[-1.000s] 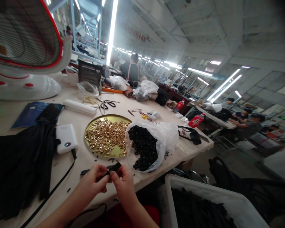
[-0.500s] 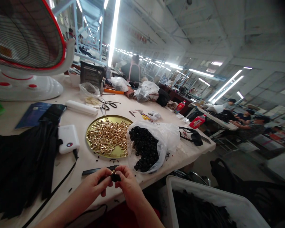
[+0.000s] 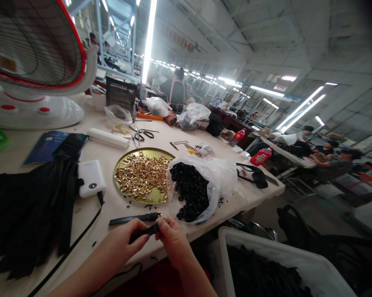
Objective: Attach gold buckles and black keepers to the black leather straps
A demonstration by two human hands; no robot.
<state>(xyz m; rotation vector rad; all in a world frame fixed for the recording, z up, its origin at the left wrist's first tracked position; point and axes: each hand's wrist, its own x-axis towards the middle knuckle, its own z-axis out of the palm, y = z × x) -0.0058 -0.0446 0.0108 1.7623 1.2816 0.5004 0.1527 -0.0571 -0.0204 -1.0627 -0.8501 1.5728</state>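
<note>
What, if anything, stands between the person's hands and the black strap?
Nothing visible does. The left hand and the right hand both pinch the black strap directly, at the near edge of the table.

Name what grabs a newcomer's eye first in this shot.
The round gold tray heaped with shiny brass fittings sits mid-table, and right of it a clear bag spills small black pieces. At the near edge the left hand and right hand pinch a black strap between them. A big red-rimmed fan looms top left.
</note>
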